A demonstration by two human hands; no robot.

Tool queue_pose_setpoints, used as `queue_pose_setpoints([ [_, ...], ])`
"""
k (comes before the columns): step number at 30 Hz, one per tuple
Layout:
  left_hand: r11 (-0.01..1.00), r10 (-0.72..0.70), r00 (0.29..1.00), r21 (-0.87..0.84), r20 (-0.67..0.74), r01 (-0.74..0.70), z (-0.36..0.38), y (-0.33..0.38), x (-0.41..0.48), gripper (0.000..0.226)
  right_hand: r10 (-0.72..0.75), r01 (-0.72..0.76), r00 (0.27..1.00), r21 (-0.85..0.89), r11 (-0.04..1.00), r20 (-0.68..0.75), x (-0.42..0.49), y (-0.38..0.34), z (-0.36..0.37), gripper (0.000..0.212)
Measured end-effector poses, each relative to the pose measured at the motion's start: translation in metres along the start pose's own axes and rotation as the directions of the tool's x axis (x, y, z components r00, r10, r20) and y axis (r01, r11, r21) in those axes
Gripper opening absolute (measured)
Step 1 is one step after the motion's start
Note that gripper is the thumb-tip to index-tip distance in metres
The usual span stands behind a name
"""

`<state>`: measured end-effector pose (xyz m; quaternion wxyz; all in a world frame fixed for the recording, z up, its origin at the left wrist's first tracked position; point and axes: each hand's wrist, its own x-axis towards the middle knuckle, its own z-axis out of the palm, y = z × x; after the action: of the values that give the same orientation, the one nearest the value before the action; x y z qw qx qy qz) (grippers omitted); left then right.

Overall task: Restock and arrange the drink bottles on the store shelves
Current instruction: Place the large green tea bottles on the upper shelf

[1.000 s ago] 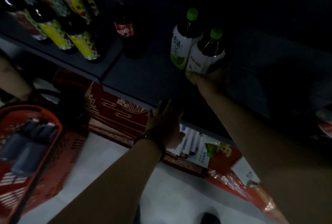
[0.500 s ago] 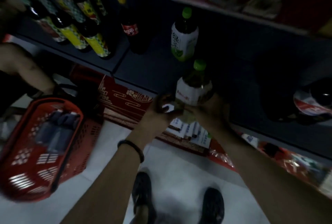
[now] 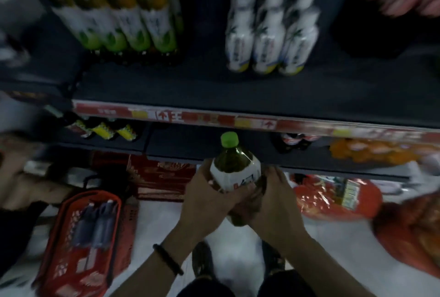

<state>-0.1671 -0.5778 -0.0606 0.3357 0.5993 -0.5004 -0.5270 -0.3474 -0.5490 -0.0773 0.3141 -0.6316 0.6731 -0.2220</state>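
Gripping one green-capped tea bottle (image 3: 234,168) with both hands: left hand (image 3: 207,198) wraps the label from the left side, right hand (image 3: 273,201) cups the lower body and base from the right, fingers of both closed against it. Bottle upright, slightly tilted, held in the air in front of the lower shelf (image 3: 185,151), cap at about the level of that shelf's back. Dark band (image 3: 167,258) on the left wrist. Below the hands, shoes (image 3: 202,263) on pale floor (image 3: 152,223). Left on the floor, a red basket (image 3: 59,244) holding two dark-blue bottles (image 3: 94,223) lying side by side. Beyond it, a red printed carton (image 3: 162,180) under the lower shelf; to the right, red packaged goods (image 3: 333,198), blurred. Lower shelf: yellow-labelled bottles (image 3: 107,130) at left, dark cola-type bottles (image 3: 295,140) at right, bare stretch between them directly behind the held bottle. Red price strip (image 3: 214,119) along the upper shelf edge. Upper shelf: row of green-capped tea bottles (image 3: 126,22) of matching label at left, three white bottles (image 3: 271,32) right of centre, well apart from the tea row. Frame motion-blurred; label text unreadable.
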Motion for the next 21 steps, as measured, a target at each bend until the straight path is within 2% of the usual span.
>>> queue_pose_setpoints([
  [3, 0.997, 0.079, 0.984, -0.010, 0.157, -0.079, -0.008, 0.060, 0.007, 0.073, 0.042, -0.034, 0.997, 0.122, 0.992, -0.061, -0.018, -0.015, -0.047, 0.068],
  [6, 0.983, 0.171, 0.941, 0.016, 0.291, -0.184, 0.002, 0.116, 0.016, 0.073, 0.049, -0.023, 0.979, 0.133, 0.991, -0.197, -0.032, -0.029, -0.097, 0.063],
  [9, 0.959, 0.254, 0.891, 0.022, 0.378, -0.282, 0.033, 0.162, 0.023, 0.059, 0.108, -0.055, 0.923, 0.151, 0.987, -0.371, -0.039, -0.027, -0.132, 0.052],
  [11, 0.939, 0.299, 0.861, 0.031, 0.412, -0.341, 0.062, 0.190, 0.024, 0.056, 0.135, -0.080, 0.878, 0.138, 0.987, -0.460, -0.040, -0.019, -0.158, 0.052],
  [14, 0.926, 0.328, 0.833, 0.021, 0.446, -0.377, 0.111, 0.221, 0.033, 0.056, 0.165, -0.086, 0.841, 0.174, 0.981, -0.515, -0.038, 0.002, -0.198, 0.055],
  [19, 0.920, 0.348, 0.842, 0.023, 0.413, -0.391, 0.203, 0.255, 0.054, 0.050, 0.159, -0.027, 0.789, 0.225, 0.974, -0.593, -0.014, 0.059, -0.257, 0.049],
  [21, 0.916, 0.344, 0.846, 0.052, 0.408, -0.398, 0.238, 0.260, 0.071, 0.053, 0.153, -0.033, 0.790, 0.208, 0.978, -0.593, 0.001, 0.082, -0.277, 0.052],
])
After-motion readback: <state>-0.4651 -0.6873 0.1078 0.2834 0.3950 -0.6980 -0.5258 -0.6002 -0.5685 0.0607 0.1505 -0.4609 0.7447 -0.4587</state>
